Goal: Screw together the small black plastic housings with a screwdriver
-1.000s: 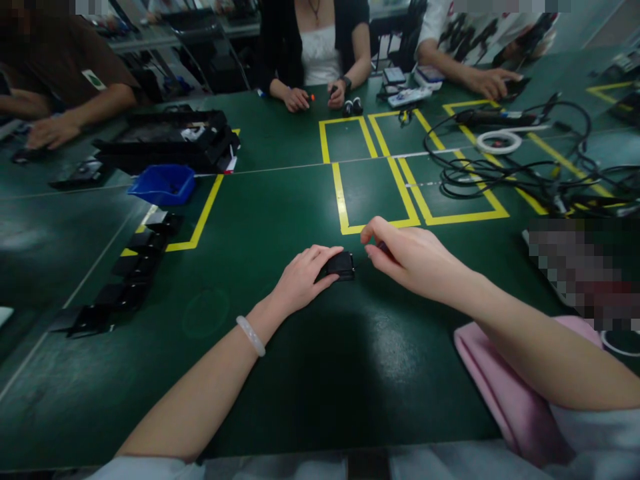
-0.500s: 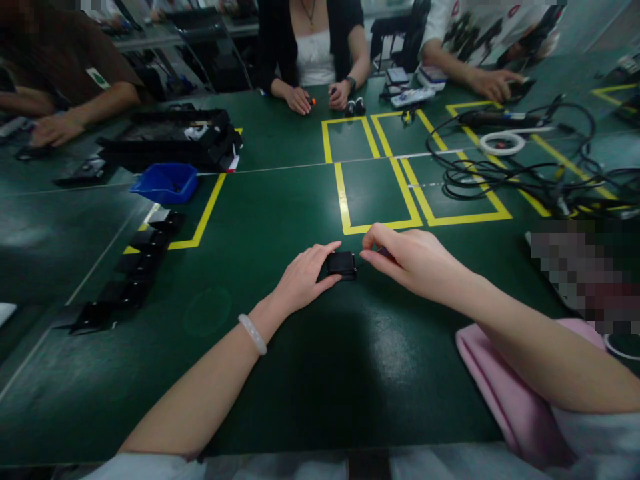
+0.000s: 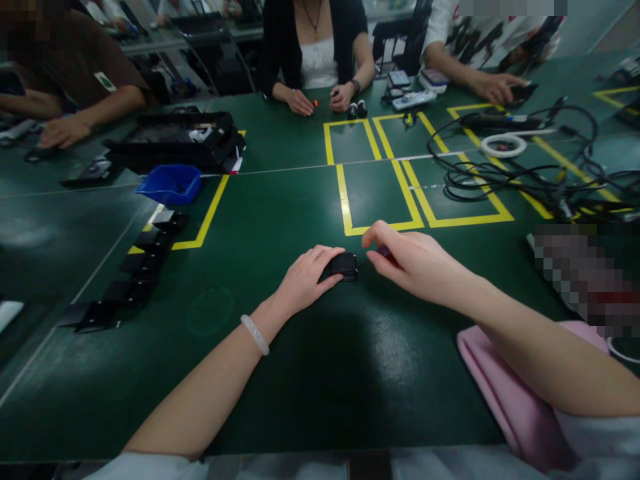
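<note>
Small black rectangular block [image 3: 345, 267]: gripped by left fingers [image 3: 329, 285]; bright-flecked end faces right fingers [image 3: 379, 233], closed around dark, partly hidden object [image 3: 385, 251]. Long axis indeterminate.

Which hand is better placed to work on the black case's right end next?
Right hand, probably: it hovers beside that end, holding something dark, while the left hand grips the black case.

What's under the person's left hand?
A small black box sits between the thumb and fingers of the left hand, its right part showing. The hand hides its left end and anything beneath the palm.
</note>
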The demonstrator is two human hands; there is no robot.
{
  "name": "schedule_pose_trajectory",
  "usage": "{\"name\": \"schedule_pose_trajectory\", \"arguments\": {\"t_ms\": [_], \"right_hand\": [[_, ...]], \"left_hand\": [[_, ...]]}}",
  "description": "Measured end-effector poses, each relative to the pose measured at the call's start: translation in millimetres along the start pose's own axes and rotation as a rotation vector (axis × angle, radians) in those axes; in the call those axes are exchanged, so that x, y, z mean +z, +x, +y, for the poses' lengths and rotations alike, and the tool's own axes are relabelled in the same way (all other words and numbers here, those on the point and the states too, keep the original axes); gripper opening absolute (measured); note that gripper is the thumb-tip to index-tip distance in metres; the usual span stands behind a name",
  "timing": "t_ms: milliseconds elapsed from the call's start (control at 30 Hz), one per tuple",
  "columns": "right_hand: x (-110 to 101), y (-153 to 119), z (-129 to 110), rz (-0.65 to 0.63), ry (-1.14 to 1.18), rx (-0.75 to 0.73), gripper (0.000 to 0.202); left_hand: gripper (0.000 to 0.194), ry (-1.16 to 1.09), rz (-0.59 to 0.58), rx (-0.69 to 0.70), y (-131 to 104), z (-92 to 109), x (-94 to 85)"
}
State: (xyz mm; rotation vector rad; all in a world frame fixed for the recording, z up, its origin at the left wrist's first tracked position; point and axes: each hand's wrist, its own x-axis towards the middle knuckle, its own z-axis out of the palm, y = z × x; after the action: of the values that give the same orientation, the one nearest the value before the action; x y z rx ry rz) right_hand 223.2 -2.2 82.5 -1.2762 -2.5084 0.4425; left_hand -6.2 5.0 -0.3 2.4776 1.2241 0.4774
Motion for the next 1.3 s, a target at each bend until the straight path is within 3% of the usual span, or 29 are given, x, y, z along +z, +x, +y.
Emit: {"name": "schedule_pose_trajectory", "arguments": {"t_ms": [333, 500, 600, 900, 1300], "right_hand": [[0.9, -0.1, 0.0, 0.019, -0.012, 0.02, 0.013], [0.5, 0.1, -2.0, 0.015, -0.003, 0.035, 0.014], [-0.1, 0.8, -3.0, 0.013, -0.008, 0.041, 0.014], [-2.3, -0.2, -5.1, 0.009, 0.032, 0.024, 0.019], [-6.6, -0.7, -4.3, 0.063, 0.062, -0.013, 0.015]], "left_hand": [[0.048, 0.069, 0.034, 0.003, -0.3, 1.4, 0.5], [0.058, 0.185, 0.106, 0.088, -0.8, 9.5, -3.7], [0.045, 0.269, 0.126, 0.099, 0.0, 18.3, -6.9], [0.011, 0.363, 0.012, 0.141, 17.5, 38.5, -7.7], [0.01, 0.374, -0.003, 0.097, 20.7, 44.6, -4.2]]}}
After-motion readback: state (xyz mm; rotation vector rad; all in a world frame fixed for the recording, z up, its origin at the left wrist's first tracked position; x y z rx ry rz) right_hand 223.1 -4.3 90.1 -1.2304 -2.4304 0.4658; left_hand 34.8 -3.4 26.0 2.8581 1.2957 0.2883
